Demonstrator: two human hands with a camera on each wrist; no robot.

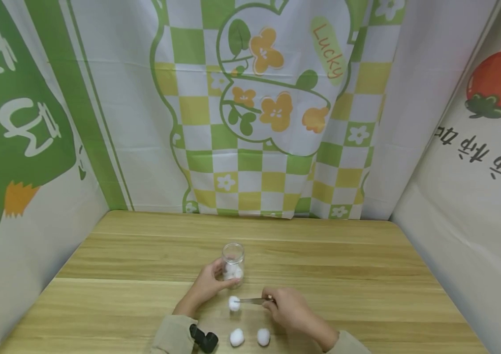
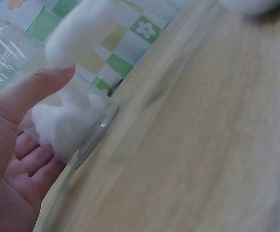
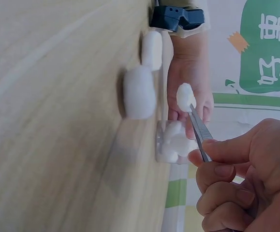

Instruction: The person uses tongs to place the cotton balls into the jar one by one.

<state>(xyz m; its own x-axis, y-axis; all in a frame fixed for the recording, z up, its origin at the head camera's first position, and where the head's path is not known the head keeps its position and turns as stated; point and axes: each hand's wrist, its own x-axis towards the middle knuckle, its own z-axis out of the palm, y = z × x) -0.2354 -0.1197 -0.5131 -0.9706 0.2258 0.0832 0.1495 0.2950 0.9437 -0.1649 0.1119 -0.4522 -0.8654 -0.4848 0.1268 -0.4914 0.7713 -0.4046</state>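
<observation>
A clear jar [image 1: 233,260] stands upright on the wooden table, with several cotton balls [image 2: 65,123] inside its lower part. My left hand [image 1: 207,285] grips the jar from the left, thumb on the near side and fingers behind it. Between thumb and fingers, my right hand [image 1: 289,307] pinches metal tweezers [image 3: 199,131]. Their tips hold one cotton ball [image 3: 185,97] off the table, just in front of the jar and apart from it. Two more cotton balls, one on the left [image 1: 236,338] and one on the right [image 1: 263,337], lie on the table nearer to me.
A black device [image 1: 204,339] is worn at the left sleeve. The wooden table [image 1: 343,275] reaches back to a checked green and yellow curtain [image 1: 250,167]. Printed cloth walls [image 1: 467,196] border it on both sides.
</observation>
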